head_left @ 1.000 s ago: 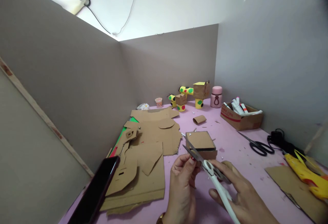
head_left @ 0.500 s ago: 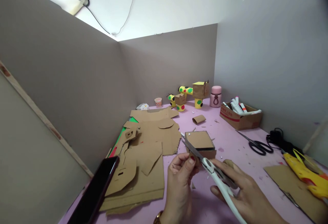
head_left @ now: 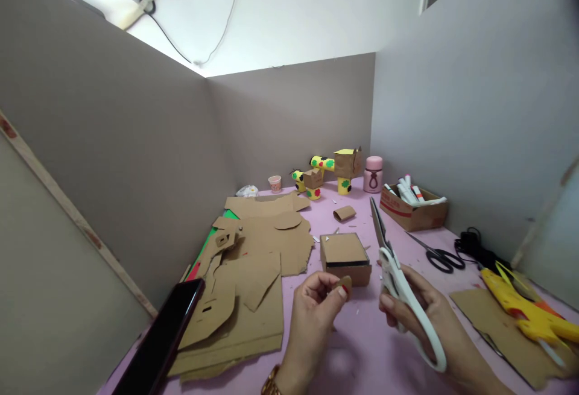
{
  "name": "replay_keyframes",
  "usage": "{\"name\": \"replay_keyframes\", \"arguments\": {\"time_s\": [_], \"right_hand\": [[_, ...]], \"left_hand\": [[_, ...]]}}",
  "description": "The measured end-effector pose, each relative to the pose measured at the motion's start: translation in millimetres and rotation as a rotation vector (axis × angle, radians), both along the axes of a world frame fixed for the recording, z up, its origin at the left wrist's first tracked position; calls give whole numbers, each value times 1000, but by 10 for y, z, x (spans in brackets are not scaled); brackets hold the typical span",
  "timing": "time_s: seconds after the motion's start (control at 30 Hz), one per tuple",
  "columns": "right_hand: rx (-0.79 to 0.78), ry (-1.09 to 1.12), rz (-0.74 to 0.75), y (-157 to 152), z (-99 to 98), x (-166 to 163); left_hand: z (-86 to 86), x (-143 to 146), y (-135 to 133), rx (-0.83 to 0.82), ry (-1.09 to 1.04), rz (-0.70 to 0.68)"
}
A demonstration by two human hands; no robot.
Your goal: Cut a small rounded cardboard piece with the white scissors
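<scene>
My left hand [head_left: 316,310] pinches a small brown cardboard piece [head_left: 342,283] between thumb and fingers, low over the pink table [head_left: 398,244]. My right hand [head_left: 429,316] grips white-handled scissors [head_left: 398,274], their blades closed and pointing up and away. The two hands are apart. Just beyond them sits a small cardboard box [head_left: 344,257] with a dark band under its lid.
Cut cardboard sheets [head_left: 253,262] and a dark phone [head_left: 163,338] lie at the left. Black scissors [head_left: 436,256], a box of markers [head_left: 414,205], a yellow glue gun [head_left: 525,307], a pink bottle [head_left: 373,173] and yellow cardboard figures [head_left: 328,172] stand right and back. Grey partition walls enclose the table.
My right hand has pulled the scissors away from the small piece, swinging the blades up and to the right. The left hand keeps its pinch. The camera shifted slightly.
</scene>
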State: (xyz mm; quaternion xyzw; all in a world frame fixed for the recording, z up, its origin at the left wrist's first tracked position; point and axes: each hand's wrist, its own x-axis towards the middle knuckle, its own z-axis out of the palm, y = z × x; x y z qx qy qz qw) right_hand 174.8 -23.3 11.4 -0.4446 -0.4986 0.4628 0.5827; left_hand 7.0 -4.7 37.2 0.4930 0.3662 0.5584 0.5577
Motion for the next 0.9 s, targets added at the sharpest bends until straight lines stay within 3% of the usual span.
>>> {"name": "replay_keyframes", "arguments": {"time_s": [0.13,0.3,0.53,0.7,0.9], "right_hand": [[51,46,-23,-129,130,-12],[43,58,43,-534,95,17],[30,-86,82,-1178,71,-35],[8,-50,21,-1497,70,-93],[-70,230,-64,-1682,154,-216]], "left_hand": [[85,76,-183,2,123,-99],[104,130,-559,-24,319,-222],[86,113,-1117,-98,328,-297],[1,90,-1433,-93,277,-247],[71,48,-1712,197,219,-106]]}}
